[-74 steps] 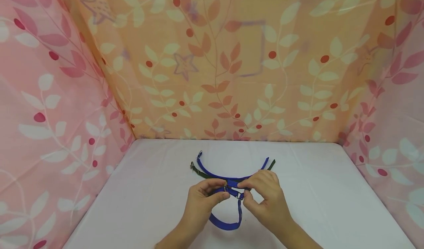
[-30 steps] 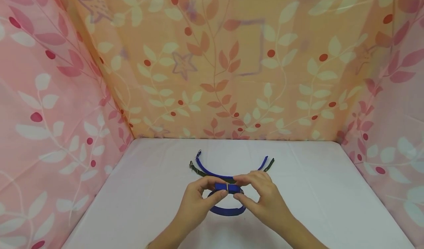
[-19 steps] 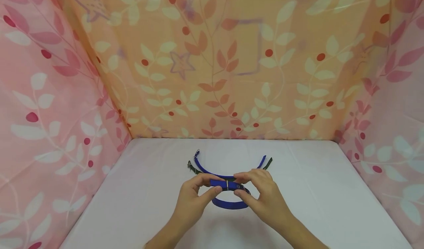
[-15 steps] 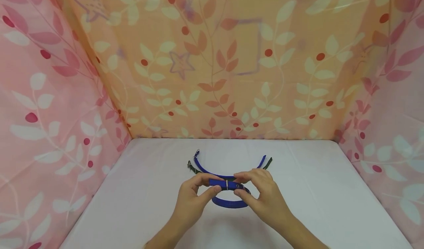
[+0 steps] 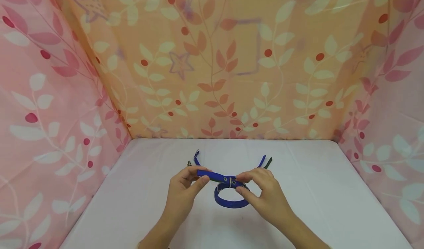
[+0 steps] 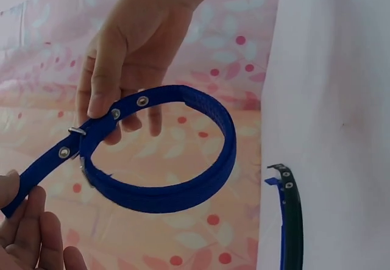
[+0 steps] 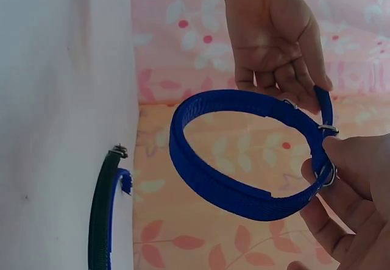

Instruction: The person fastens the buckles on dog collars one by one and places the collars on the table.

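A blue collar (image 5: 232, 204) with metal eyelets and a buckle hangs in a round loop between both hands, above the table. My left hand (image 5: 183, 192) pinches the strap's free end between thumb and fingers. With thumb and fingertips, my right hand (image 5: 267, 190) pinches the collar beside the buckle (image 6: 76, 131). In the left wrist view the strap runs through the buckle, and an eyelet (image 6: 64, 152) shows on the free end. A metal ring (image 7: 329, 175) sits by the right fingers in the right wrist view.
Behind the hands, a second blue collar (image 5: 197, 160) and a dark green collar (image 5: 268, 163) lie curved side by side on the white table (image 5: 132, 190), their middles hidden. Patterned cloth walls (image 5: 212, 76) enclose the table at the back and both sides.
The left hand has drawn the strap's end leftward through the buckle, so a longer tail shows. The right hand has stayed near the buckle. Earlier, both hands were closer together around it.
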Demonstrator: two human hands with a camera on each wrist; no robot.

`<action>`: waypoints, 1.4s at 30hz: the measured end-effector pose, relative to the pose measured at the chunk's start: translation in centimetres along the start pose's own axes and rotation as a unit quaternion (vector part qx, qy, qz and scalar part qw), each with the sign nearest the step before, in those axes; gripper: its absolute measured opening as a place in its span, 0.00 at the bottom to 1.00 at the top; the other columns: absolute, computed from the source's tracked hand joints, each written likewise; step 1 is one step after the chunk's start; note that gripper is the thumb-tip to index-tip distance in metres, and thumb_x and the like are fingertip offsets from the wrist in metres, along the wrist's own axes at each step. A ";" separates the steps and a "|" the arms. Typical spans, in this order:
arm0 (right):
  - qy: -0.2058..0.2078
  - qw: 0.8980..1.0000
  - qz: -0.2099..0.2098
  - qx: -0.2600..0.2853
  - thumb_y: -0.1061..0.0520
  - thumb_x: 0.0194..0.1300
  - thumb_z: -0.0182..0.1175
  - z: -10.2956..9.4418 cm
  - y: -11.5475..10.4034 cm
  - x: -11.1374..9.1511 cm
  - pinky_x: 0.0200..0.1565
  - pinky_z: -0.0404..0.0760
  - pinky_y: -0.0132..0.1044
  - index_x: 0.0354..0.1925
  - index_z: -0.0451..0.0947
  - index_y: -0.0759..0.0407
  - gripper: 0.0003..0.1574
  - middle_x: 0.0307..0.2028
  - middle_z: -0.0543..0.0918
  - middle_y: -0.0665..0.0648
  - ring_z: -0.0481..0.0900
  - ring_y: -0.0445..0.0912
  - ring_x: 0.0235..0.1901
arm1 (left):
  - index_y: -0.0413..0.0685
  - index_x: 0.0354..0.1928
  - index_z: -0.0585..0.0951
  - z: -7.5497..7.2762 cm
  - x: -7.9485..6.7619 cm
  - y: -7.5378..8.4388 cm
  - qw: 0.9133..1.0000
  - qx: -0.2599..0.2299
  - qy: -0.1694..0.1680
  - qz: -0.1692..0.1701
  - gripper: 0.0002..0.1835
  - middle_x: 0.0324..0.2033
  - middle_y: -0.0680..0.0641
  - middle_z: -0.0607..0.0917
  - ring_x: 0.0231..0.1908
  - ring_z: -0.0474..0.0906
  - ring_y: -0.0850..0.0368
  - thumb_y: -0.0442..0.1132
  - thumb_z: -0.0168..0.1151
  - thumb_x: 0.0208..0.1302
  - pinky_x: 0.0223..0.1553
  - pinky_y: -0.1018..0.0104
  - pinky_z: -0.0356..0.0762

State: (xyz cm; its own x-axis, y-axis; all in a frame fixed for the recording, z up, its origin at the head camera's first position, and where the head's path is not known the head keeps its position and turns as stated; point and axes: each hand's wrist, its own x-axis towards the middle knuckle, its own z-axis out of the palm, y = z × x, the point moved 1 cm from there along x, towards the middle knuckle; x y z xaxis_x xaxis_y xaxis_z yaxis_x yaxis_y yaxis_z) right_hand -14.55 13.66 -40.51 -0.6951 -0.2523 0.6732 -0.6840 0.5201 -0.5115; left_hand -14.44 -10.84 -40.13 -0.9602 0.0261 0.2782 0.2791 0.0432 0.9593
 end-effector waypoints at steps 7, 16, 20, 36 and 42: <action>-0.001 0.996 0.073 0.050 0.56 0.60 0.76 -0.4 -0.2 -0.1 0.46 0.77 0.36 0.43 0.86 0.39 0.15 0.37 0.85 0.36 0.80 0.38 0.42 | 0.53 0.49 0.85 0.8 0.1 -0.4 0.998 0.011 -0.046 -0.030 0.13 0.45 0.49 0.87 0.47 0.80 0.46 0.44 0.73 0.64 0.52 0.62 0.79; -0.013 0.990 0.106 0.097 0.54 0.64 0.73 -0.2 -0.4 -0.2 0.47 0.79 0.37 0.43 0.87 0.38 0.11 0.38 0.86 0.38 0.81 0.39 0.43 | 0.68 0.47 0.88 2.0 -0.5 -1.3 0.989 0.115 -0.097 0.012 0.13 0.45 0.63 0.88 0.49 0.81 0.57 0.48 0.76 0.60 0.54 0.60 0.79; -0.016 0.990 0.096 0.104 0.54 0.64 0.73 -0.1 -0.3 -0.2 0.49 0.80 0.36 0.43 0.87 0.37 0.12 0.40 0.88 0.38 0.82 0.39 0.46 | 0.66 0.47 0.90 2.3 -0.7 -1.4 0.990 0.101 -0.092 0.025 0.11 0.46 0.63 0.88 0.50 0.81 0.57 0.44 0.74 0.63 0.52 0.63 0.80; 0.001 0.997 -0.006 0.075 0.59 0.59 0.76 0.4 -0.1 -0.2 0.55 0.71 0.35 0.43 0.86 0.38 0.17 0.39 0.87 0.37 0.81 0.38 0.45 | 0.43 0.49 0.89 2.6 -1.3 -1.6 0.991 -0.002 -0.081 0.109 0.10 0.48 0.47 0.84 0.51 0.83 0.54 0.34 0.66 0.70 0.50 0.69 0.83; 0.006 0.997 -0.036 0.072 0.60 0.59 0.75 0.5 0.0 -0.1 0.56 0.71 0.34 0.44 0.86 0.40 0.18 0.41 0.87 0.39 0.81 0.39 0.45 | 0.44 0.51 0.89 2.5 -1.2 -1.9 0.988 0.004 -0.089 0.123 0.11 0.51 0.47 0.83 0.53 0.82 0.54 0.32 0.63 0.71 0.52 0.70 0.82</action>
State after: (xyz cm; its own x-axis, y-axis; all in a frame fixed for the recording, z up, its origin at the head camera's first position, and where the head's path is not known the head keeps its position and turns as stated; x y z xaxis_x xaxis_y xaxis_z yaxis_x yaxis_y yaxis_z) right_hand -14.57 13.28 -40.84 -0.6410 -0.2741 0.7169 -0.7573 0.3782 -0.5324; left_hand -13.76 -8.41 -42.41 -0.8464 0.2121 0.4885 0.5039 0.0220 0.8635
